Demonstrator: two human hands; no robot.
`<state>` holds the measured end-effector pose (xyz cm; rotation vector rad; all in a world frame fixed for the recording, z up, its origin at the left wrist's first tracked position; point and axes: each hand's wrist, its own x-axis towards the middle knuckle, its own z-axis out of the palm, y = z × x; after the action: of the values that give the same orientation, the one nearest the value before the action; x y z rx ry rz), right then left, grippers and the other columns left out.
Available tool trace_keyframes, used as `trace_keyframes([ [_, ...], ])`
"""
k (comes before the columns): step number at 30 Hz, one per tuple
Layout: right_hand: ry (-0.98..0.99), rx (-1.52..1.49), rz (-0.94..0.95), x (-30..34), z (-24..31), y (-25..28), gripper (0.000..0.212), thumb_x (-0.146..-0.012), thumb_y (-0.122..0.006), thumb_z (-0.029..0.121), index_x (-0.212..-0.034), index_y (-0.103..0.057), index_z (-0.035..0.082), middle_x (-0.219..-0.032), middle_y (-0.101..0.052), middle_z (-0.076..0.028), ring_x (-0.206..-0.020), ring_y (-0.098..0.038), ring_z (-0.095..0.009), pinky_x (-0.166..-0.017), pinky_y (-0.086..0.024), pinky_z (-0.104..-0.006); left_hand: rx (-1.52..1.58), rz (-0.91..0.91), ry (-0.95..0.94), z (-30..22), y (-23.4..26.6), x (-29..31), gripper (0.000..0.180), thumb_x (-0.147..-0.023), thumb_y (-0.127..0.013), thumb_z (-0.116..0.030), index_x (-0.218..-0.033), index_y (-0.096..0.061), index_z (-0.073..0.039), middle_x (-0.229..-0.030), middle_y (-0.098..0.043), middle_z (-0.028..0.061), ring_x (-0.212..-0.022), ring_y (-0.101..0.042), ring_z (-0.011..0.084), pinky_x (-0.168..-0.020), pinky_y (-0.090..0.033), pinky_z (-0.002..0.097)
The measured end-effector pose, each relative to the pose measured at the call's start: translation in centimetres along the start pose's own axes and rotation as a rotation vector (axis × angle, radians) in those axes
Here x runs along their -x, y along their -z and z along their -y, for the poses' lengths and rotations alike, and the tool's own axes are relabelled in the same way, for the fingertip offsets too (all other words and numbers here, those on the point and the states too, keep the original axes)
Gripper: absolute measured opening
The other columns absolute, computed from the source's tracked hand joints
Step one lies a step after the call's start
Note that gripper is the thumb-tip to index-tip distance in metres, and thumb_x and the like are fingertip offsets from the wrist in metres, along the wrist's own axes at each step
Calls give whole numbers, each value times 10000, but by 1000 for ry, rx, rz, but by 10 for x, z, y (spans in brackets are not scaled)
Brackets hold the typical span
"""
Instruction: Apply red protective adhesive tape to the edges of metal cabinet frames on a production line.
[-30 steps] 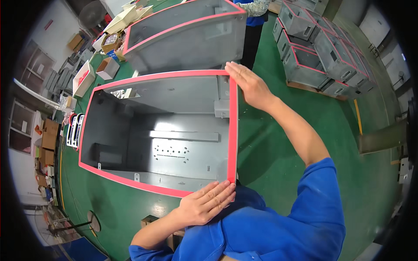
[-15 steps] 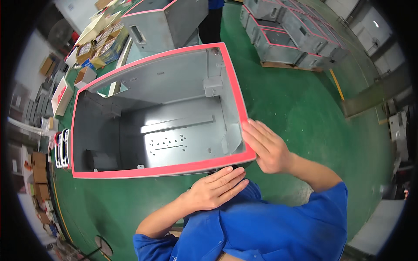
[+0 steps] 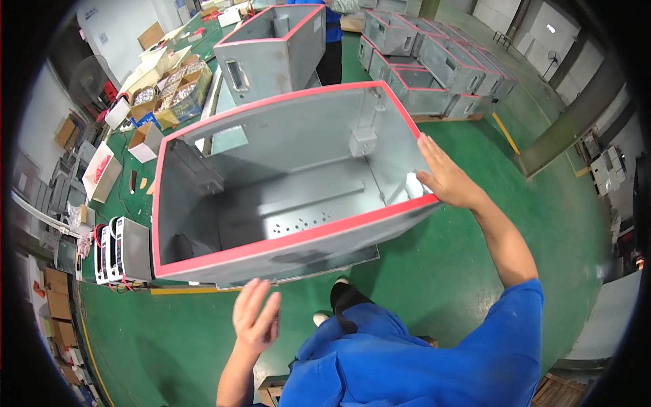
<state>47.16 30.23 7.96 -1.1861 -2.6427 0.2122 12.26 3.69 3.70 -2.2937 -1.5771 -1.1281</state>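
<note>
Cabinet shell (image 3: 291, 146) of grey sheet metal, open-topped, pink-rimmed, stands before the blue-clad person (image 3: 413, 359); its right end has swung away, suggesting a turn underway. The right hand (image 3: 449, 176) lies straight-fingered on that end; the left hand (image 3: 256, 319), loosely open, has shifted leftward beside the near wall, contact unclear. Beyond stands another pink-rimmed grey box (image 3: 271, 64).

Flat grey surface (image 3: 339, 262) under pink-rimmed cabinet (image 3: 285, 144); contact unclear. Green worktop (image 3: 125, 207), left: open tray (image 3: 112, 180) with red items, white carton (image 3: 142, 151), pale devices (image 3: 133, 247). Green floor (image 3: 434, 271), beyond: pallet (image 3: 447, 119) under stacked cabinets (image 3: 456, 73).
</note>
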Motion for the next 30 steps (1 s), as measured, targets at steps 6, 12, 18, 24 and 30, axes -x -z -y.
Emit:
trace_keyframes([
  [6, -105, 48, -38, -147, -54, -25, 754, -883, -297, 519, -1319, -170, -84, -1391, -155, -238, -1310, -134, -315, -1068, -127, -351, -293, -336, 223, 60, 35, 8, 312, -863, -474, -97, -1151, -483, 20, -1202, -450, 245, -1116, -431, 419, -925, -344, 499],
  [12, -210, -31, -60, -219, -76, -33, 738, -883, -305, 511, -1312, -207, -82, -1388, -178, -232, -1313, -142, -297, -1065, -131, -334, -305, -550, 441, 105, 41, -15, 403, -886, -426, -129, -1230, -380, 75, -1242, -400, 254, -1142, -412, 370, -940, -345, 447],
  [18, -33, -160, -51, -146, -39, -17, 653, -895, -329, 403, -1337, -170, -51, -1409, -146, -204, -1322, -111, -296, -1064, -107, -336, -256, -545, 435, 116, 43, 12, 438, -900, -402, -211, -1175, -389, 129, -1126, -485, 244, -1022, -489, 331, -881, -408, 388],
  [24, -210, -350, -7, -5, 34, 7, 765, -869, -222, 548, -1337, -164, -54, -1407, -133, -212, -1312, -119, -329, -1056, -111, -388, 224, -814, 736, 135, 34, -6, 480, -931, -343, -277, -1241, -343, 89, -1151, -478, 202, -1063, -477, 263, -925, -368, 374],
  [30, -369, -378, -474, 38, 51, -38, 604, -916, -219, 394, -1249, -321, -99, -1295, -325, -271, -1203, -331, -367, -998, -258, -415, 343, -814, 836, 138, 39, 1, 545, -913, -367, -346, -1233, -346, 95, -1159, -473, 212, -1087, -463, 255, -945, -350, 371],
])
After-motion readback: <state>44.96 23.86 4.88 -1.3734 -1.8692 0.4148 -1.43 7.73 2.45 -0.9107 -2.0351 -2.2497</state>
